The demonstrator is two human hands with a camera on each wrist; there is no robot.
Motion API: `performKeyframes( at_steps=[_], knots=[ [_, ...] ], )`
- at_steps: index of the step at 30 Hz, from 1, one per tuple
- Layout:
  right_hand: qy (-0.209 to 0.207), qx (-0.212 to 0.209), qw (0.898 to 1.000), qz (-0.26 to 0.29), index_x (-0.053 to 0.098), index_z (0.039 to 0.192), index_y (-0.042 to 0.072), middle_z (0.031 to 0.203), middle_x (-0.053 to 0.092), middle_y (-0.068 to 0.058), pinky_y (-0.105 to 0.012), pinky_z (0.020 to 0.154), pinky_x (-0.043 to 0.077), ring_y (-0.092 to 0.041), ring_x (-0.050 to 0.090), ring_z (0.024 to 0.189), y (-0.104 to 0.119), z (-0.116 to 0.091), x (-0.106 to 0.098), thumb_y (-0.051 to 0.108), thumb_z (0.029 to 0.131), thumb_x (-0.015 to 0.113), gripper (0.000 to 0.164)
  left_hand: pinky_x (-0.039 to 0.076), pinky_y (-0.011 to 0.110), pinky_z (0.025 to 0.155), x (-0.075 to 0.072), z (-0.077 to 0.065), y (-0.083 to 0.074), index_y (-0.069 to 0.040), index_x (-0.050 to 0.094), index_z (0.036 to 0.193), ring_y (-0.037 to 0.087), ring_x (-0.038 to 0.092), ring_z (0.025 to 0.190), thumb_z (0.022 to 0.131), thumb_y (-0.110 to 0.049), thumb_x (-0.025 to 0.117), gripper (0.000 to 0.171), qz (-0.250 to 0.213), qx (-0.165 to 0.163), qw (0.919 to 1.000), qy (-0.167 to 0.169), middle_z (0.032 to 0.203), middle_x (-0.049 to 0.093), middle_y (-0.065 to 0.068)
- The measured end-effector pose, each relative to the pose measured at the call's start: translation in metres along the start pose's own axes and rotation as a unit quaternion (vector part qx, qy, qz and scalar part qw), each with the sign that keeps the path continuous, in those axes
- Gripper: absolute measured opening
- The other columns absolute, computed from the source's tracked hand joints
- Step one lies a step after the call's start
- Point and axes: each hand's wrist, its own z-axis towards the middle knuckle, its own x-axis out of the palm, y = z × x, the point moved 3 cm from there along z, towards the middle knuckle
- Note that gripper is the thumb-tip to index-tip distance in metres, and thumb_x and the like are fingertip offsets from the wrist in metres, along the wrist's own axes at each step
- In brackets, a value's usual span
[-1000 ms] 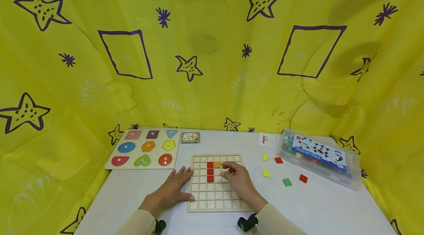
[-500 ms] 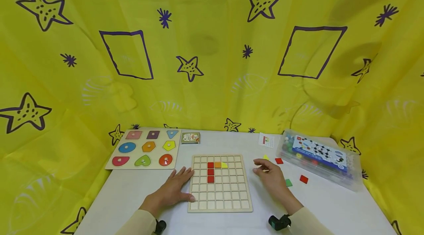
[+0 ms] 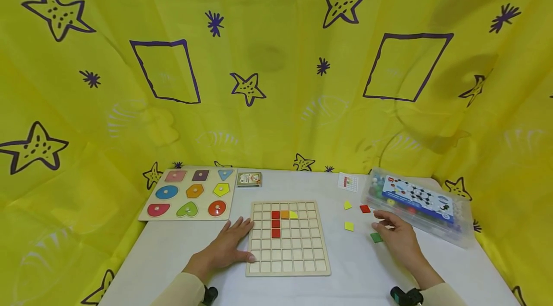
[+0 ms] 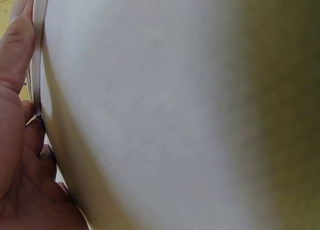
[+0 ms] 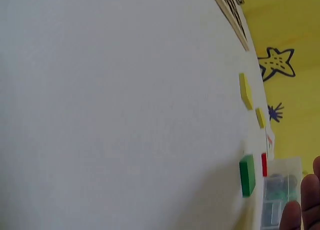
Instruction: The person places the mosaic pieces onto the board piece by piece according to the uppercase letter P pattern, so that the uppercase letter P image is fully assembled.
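- grid board sits mid-table, left hand on its left edge
- five set tiles on it, three in a column plus two running right from the top one
- knob puzzle back left, card deck just right of its far end
- four loose tiles visible right of the grid, picture card behind them
- plastic box far right, right hand near its front
- curtain behind everything
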Motion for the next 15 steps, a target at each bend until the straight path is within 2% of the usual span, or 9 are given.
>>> performKeyframes(
  at_steps=[2, 4, 7, 9, 11, 15],
  knots=[
    [-0.013, -0.01, 1.0, -0.009, 0.067, 0.137, 0.0, 0.131, 0.071, -0.021, -0.007, 0.076, 0.048, 0.013, 0.051, 0.092, -0.009, -0.001, -0.009, 0.016, 0.099, 0.075, 0.042, 0.005, 0.061, 0.133, 0.0, 0.001, 0.001, -0.009, 0.038, 0.164, 0.037, 0.018, 0.163, 0.081, -0.054, 0.085, 0.105, 0.002, -0.002, 1.0, 0.0, 0.172, 0.034, 0.01],
    [-0.029, -0.025, 0.999, -0.014, 0.068, 0.135, 0.0, 0.125, 0.075, -0.013, -0.006, 0.075, 0.047, 0.016, 0.051, 0.09, -0.018, -0.003, -0.017, 0.015, 0.098, 0.076, 0.04, 0.005, 0.061, 0.133, 0.0, 0.001, 0.001, -0.009, 0.038, 0.164, 0.037, 0.018, 0.163, 0.081, -0.054, 0.085, 0.105, 0.002, -0.003, 1.0, 0.0, 0.172, 0.034, 0.009],
    [-0.042, -0.034, 0.998, -0.015, 0.069, 0.133, -0.002, 0.119, 0.076, -0.009, -0.008, 0.071, 0.051, 0.018, 0.052, 0.088, -0.03, -0.005, -0.028, 0.016, 0.097, 0.077, 0.041, 0.005, 0.061, 0.134, 0.001, 0.002, 0.001, -0.01, 0.038, 0.164, 0.037, 0.018, 0.164, 0.081, -0.055, 0.085, 0.105, 0.001, -0.004, 1.0, 0.0, 0.172, 0.034, 0.009],
    [-0.038, -0.019, 0.999, -0.019, 0.067, 0.135, -0.002, 0.12, 0.075, -0.01, -0.013, 0.069, 0.053, 0.02, 0.051, 0.087, -0.037, -0.005, -0.033, 0.019, 0.097, 0.077, 0.044, 0.005, 0.061, 0.133, 0.001, 0.001, 0.001, -0.009, 0.038, 0.164, 0.037, 0.018, 0.163, 0.081, -0.054, 0.085, 0.105, 0.0, -0.003, 1.0, 0.0, 0.172, 0.034, 0.01],
    [-0.03, 0.005, 0.999, -0.027, 0.066, 0.137, -0.001, 0.127, 0.072, -0.018, -0.014, 0.068, 0.054, 0.023, 0.047, 0.087, -0.044, -0.005, -0.038, 0.023, 0.098, 0.077, 0.047, 0.005, 0.061, 0.133, 0.001, 0.001, 0.001, -0.009, 0.038, 0.164, 0.037, 0.018, 0.163, 0.081, -0.054, 0.085, 0.105, 0.002, -0.002, 1.0, 0.0, 0.172, 0.034, 0.01],
    [-0.009, 0.029, 0.998, -0.056, 0.063, 0.141, 0.0, 0.137, 0.066, -0.023, -0.012, 0.071, 0.052, 0.024, 0.04, 0.089, -0.055, -0.005, -0.043, 0.026, 0.1, 0.074, 0.05, 0.005, 0.061, 0.133, 0.001, 0.001, 0.001, -0.009, 0.038, 0.164, 0.037, 0.018, 0.163, 0.081, -0.054, 0.084, 0.105, 0.002, -0.001, 1.0, 0.001, 0.172, 0.034, 0.01]
  ],
)
